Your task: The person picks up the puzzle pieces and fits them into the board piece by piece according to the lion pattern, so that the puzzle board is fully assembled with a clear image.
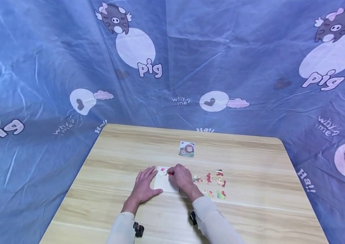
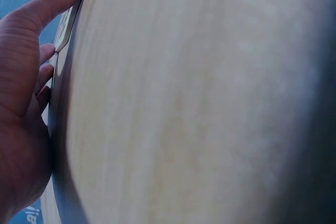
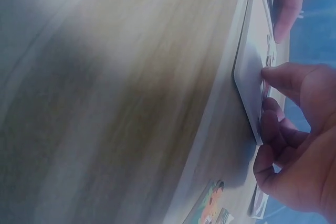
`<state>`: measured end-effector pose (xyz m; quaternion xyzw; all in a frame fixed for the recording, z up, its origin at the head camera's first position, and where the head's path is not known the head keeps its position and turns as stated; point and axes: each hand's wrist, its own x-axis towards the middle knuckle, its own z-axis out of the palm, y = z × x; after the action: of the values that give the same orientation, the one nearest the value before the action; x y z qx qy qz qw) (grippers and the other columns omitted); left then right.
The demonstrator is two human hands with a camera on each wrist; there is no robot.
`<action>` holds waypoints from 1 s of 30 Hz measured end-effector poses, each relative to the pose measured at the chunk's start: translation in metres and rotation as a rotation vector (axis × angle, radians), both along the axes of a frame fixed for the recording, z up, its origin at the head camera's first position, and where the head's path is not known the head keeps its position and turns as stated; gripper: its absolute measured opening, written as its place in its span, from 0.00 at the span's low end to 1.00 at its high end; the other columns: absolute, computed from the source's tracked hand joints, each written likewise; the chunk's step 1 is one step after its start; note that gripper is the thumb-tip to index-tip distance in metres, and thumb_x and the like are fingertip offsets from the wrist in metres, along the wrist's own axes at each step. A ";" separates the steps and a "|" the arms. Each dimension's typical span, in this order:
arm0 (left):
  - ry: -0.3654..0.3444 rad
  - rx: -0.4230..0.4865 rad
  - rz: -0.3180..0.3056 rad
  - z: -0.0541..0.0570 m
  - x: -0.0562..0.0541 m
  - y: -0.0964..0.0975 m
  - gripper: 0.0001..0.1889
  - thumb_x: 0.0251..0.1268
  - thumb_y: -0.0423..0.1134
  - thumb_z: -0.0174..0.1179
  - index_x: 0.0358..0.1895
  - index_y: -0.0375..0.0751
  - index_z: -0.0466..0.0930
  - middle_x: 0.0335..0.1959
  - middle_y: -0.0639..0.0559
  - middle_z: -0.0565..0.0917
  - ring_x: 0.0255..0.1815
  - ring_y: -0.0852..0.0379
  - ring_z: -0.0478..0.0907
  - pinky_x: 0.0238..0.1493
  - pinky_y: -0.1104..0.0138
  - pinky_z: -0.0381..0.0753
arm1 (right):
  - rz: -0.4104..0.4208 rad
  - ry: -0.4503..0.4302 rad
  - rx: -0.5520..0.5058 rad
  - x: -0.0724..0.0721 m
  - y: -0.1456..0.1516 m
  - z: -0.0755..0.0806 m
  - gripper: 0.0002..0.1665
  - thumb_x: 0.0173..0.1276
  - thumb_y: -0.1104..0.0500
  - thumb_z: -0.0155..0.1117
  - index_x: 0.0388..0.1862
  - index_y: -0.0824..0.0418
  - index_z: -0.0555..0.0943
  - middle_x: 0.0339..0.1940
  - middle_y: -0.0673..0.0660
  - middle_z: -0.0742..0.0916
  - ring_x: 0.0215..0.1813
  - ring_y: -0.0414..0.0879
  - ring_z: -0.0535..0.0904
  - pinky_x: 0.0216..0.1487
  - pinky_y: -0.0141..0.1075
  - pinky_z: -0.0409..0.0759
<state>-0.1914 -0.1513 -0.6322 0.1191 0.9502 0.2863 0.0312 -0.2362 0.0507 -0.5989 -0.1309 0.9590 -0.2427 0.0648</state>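
One outspread left hand steadies the white board at its left edge while the right hand pinches a red puzzle piece at the board's upper right, best pressed in level, loose pieces lying beyond the board's right.

Left sleeve, bottom centre of the head view, long and off-white; right sleeve, just right of it, same off-white, wide cuff, small blurred dark marking above that. Boxy black left unit by one sleeve, black right unit by the other. Left hand, right hand bare.
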 end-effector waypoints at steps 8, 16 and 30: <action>-0.010 -0.008 0.003 0.004 -0.001 0.001 0.46 0.45 0.60 0.69 0.69 0.44 0.68 0.76 0.49 0.61 0.77 0.46 0.54 0.77 0.45 0.45 | 0.077 0.090 0.049 0.001 0.002 0.000 0.14 0.57 0.58 0.68 0.40 0.41 0.88 0.33 0.47 0.82 0.33 0.40 0.76 0.36 0.36 0.77; -0.012 -0.009 0.003 0.006 0.000 0.002 0.46 0.45 0.60 0.69 0.69 0.44 0.68 0.76 0.49 0.61 0.77 0.46 0.54 0.77 0.44 0.44 | 0.085 0.119 0.031 0.003 0.000 -0.005 0.20 0.58 0.56 0.67 0.50 0.41 0.86 0.35 0.49 0.78 0.31 0.40 0.72 0.37 0.39 0.75; -0.017 -0.022 0.000 0.006 0.000 0.002 0.46 0.46 0.60 0.69 0.70 0.43 0.67 0.76 0.49 0.61 0.77 0.46 0.54 0.76 0.44 0.45 | 0.060 0.253 0.078 0.004 -0.003 -0.010 0.11 0.62 0.52 0.67 0.43 0.41 0.88 0.34 0.49 0.83 0.33 0.43 0.78 0.34 0.40 0.74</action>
<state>-0.1914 -0.1491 -0.6262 0.1164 0.9530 0.2768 0.0406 -0.2320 0.0475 -0.6090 -0.1866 0.9639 -0.1845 -0.0443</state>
